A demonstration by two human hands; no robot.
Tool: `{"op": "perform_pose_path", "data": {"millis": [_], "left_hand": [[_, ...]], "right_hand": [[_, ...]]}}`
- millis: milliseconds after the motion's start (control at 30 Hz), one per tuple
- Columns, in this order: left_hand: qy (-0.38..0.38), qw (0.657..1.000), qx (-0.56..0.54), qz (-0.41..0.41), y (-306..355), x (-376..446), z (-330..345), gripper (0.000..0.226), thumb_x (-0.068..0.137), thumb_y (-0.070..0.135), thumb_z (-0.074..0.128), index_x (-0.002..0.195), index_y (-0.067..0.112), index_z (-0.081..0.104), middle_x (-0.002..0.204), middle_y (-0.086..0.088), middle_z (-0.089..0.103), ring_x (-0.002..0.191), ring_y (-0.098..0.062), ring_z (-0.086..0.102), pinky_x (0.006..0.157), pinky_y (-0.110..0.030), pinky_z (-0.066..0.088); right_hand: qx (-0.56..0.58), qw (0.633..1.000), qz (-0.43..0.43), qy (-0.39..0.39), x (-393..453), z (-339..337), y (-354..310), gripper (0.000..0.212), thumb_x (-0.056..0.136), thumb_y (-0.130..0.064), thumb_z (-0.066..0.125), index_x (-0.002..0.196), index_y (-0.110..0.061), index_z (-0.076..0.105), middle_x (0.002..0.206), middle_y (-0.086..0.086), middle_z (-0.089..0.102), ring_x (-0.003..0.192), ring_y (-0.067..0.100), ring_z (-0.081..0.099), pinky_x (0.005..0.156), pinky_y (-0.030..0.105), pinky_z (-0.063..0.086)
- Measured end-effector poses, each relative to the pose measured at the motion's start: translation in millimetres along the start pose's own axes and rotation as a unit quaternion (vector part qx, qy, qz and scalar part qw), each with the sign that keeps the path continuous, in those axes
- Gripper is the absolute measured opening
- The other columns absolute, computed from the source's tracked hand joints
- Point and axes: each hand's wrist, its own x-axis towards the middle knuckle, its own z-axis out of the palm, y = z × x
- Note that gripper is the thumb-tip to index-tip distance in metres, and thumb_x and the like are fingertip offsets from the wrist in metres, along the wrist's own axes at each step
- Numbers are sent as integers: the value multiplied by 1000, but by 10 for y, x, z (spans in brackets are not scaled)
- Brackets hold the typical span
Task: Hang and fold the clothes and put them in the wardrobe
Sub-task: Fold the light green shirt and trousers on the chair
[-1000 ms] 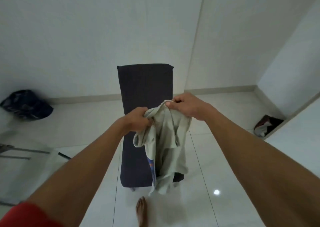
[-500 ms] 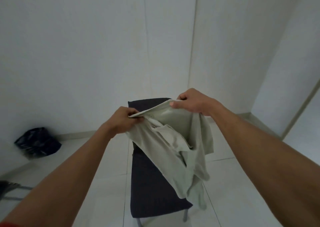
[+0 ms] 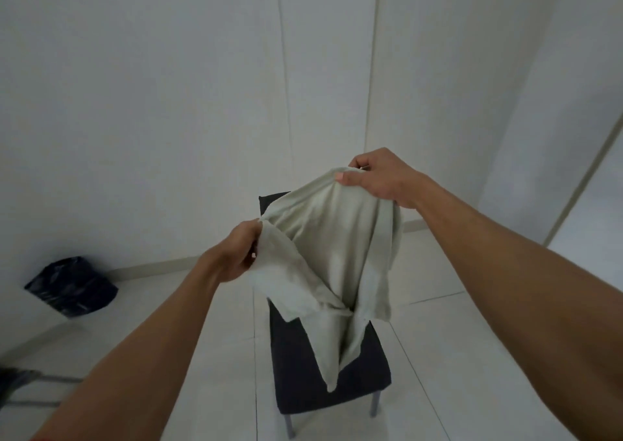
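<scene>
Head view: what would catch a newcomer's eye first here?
A pale grey-green shirt held up mid-frame, stretched open between the left hand, which grips its lower edge, and the right hand, which pinches its top edge. Behind and below it stands a dark upholstered chair on the white tiled floor. A dark bag-lined bin sits by the left wall.

A pale grey-green shirt (image 3: 337,255) hangs crumpled and spread open in the air.
</scene>
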Motion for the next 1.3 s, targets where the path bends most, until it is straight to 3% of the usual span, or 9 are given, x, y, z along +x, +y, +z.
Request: {"op": "perform_pose_path", "data": {"millis": [300, 500, 600, 667, 767, 900, 1033, 1167, 1300], "left_hand": [[68, 992, -40, -97, -365, -67, -50, 34, 95, 27, 40, 103, 6, 66, 95, -14, 68, 85, -32, 64, 79, -42, 54], [145, 962, -153, -173, -715, -171, 46, 27, 87, 33, 51, 88, 7, 58, 74, -9, 59, 58, -22, 51, 56, -32, 46], [127, 965, -198, -116, -721, -264, 13, 57, 86, 60, 52, 90, 5, 65, 87, -11, 71, 75, -29, 65, 71, -36, 51], [65, 995, -68, -26, -639, -354, -104, 71, 68, 73, 70, 85, 3, 73, 82, -6, 74, 75, -23, 69, 71, -34, 54], [58, 981, 176, 61, -501, -433, -341, 55, 64, 48, 88, 57, 1, 62, 58, -4, 48, 56, -15, 47, 56, -30, 37], [184, 953, 202, 130, -294, -585, -515, 39, 74, 41, 84, 63, 7, 70, 57, -2, 47, 60, -14, 43, 59, -28, 33], [187, 935, 272, 130, -221, -813, -391, 29, 69, 43, 87, 69, 16, 77, 68, -16, 68, 62, -16, 55, 63, -29, 42], [220, 928, 261, 147, -298, -1030, -165, 25, 69, 39, 88, 73, 16, 78, 73, -18, 70, 62, -14, 55, 63, -29, 41], [168, 905, 381, 87, -494, -1243, 51, 28, 70, 43, 85, 70, 17, 77, 60, -9, 63, 60, -16, 52, 58, -28, 38]], "right_hand": [[11, 999, 32, 24, -141, 314, -167, 27, 82, -40, 80, 76, -15, 70, 64, -6, 51, 57, 7, 42, 59, 24, 34], [-20, 998, 36, 45, -294, 324, -209, 32, 84, -40, 78, 83, -9, 70, 68, -3, 50, 54, 7, 41, 55, 21, 34], [-62, 996, 27, 64, -411, 163, -104, 30, 86, -40, 76, 82, -11, 70, 67, -2, 53, 51, 5, 43, 52, 19, 35], [-83, 993, 25, 77, -467, 38, -22, 33, 85, -41, 76, 84, -9, 71, 66, -1, 53, 53, 8, 42, 54, 23, 35], [-131, 989, 14, 66, -596, -230, 81, 35, 81, -46, 79, 83, -12, 73, 69, 6, 58, 61, 12, 48, 59, 25, 38], [-175, 983, 31, -41, -842, -545, 140, 38, 71, -53, 84, 83, -17, 78, 85, 9, 71, 74, 14, 60, 71, 28, 47], [-303, 938, 81, -151, -1057, -654, 412, 45, 76, -60, 77, 73, -16, 73, 74, 5, 65, 67, 17, 55, 64, 31, 44], [-234, 970, 31, -52, -1178, -637, 823, 46, 84, -54, 72, 78, -8, 70, 72, 6, 60, 68, 19, 52, 60, 31, 38], [-274, 954, 13, -119, -1394, -571, 1143, 51, 87, -54, 68, 70, -7, 60, 65, 4, 51, 64, 21, 48, 59, 31, 35]]}}
